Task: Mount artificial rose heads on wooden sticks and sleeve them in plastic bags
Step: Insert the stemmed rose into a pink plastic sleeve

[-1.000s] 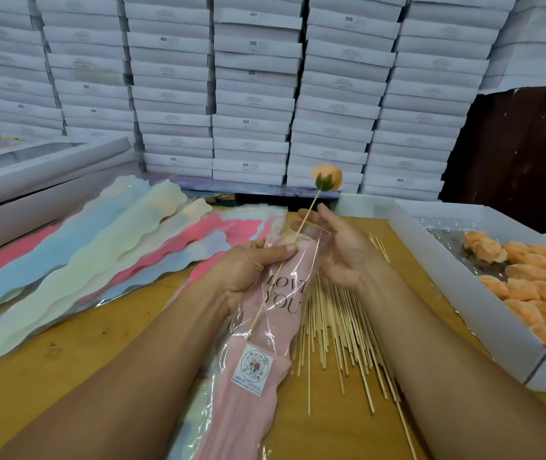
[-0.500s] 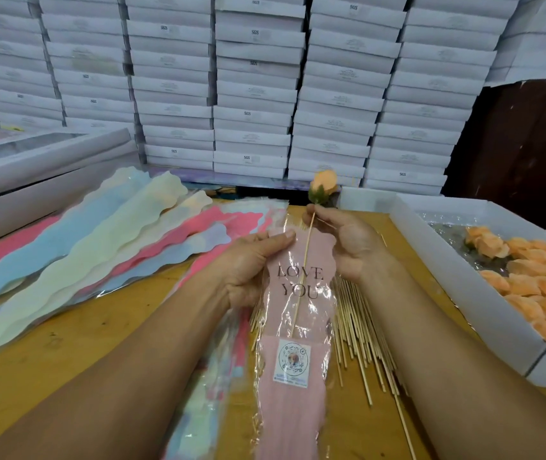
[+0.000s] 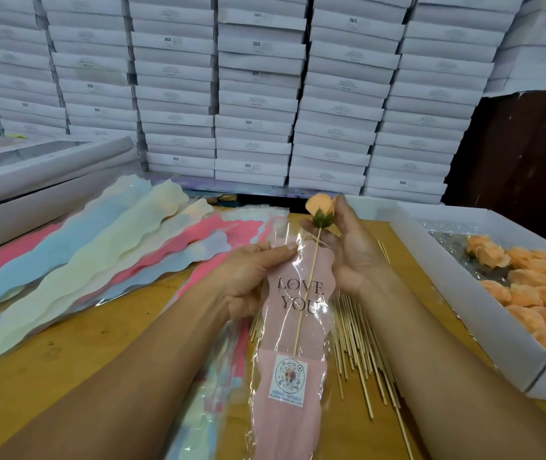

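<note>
Now my left hand (image 3: 248, 277) has its grip closed on the upper left edge of the pink plastic bag (image 3: 293, 330), thumb lying flat across the clear film near its mouth, while my right hand (image 3: 348, 250) pinches the peach rose head (image 3: 320, 207) at its green base between thumb and fingertips. Its wooden stick (image 3: 305, 293) runs down from the flower inside the bag, crossing the printed words LOVE YOU and ending just above the round sticker (image 3: 290, 376) lower down. Only the rose itself stands clear above the bag's mouth. Under the bag, on the wooden table (image 3: 82, 343), lies a loose bundle of bare sticks (image 3: 358, 346), fanned out toward me. To my left more bags (image 3: 92, 247) in blue, cream and pink overlap in a spread pile. To my right a white tray (image 3: 464, 290) holds many more peach rose heads (image 3: 537, 287). Stacked white boxes (image 3: 265, 94) fill the wall behind the table.
</note>
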{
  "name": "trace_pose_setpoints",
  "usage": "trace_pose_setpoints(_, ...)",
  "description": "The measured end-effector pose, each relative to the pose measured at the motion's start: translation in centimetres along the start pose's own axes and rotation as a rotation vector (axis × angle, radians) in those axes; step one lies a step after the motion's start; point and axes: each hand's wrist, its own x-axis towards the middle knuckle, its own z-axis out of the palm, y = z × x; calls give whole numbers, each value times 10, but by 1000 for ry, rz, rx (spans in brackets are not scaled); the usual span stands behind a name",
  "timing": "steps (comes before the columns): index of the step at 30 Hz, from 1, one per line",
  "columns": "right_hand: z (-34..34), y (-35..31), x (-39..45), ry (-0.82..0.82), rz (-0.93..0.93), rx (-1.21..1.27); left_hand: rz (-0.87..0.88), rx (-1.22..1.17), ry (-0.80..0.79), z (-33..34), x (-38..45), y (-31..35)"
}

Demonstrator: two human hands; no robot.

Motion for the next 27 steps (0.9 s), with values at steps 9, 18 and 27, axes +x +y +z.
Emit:
trace_pose_setpoints(9,-2,-2,1,46,13,-13,-5,9,-8,0,-1,0)
trace_pose_setpoints(18,-6,0,-4,21,41,-44,-46,16,-39,-2,-3,2)
trace_pose_setpoints(27,-2,1,-7,27,96,-41,9,40,-80,-1,-2,-2)
